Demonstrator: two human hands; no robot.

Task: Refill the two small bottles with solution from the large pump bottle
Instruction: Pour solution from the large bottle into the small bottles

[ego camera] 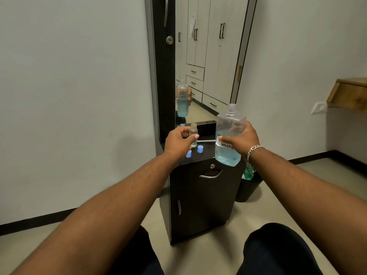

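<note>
My right hand (241,139) grips a large clear bottle (228,135), about half full of blue solution. The bottle has a white label and an open neck with no pump on it, and I hold it upright above the right side of the dark cabinet top (204,153). My left hand (178,141) holds a small clear open bottle (193,135) upright over the cabinet top. Two blue caps (200,149) (188,154) lie on the top below my left hand. A second small bottle is not in view.
A tall mirror (208,66) behind the cabinet reflects the large bottle and wardrobes. A black bin (248,187) stands on the floor to the cabinet's right. A wooden shelf (347,94) juts from the right wall. My knees are at the bottom edge.
</note>
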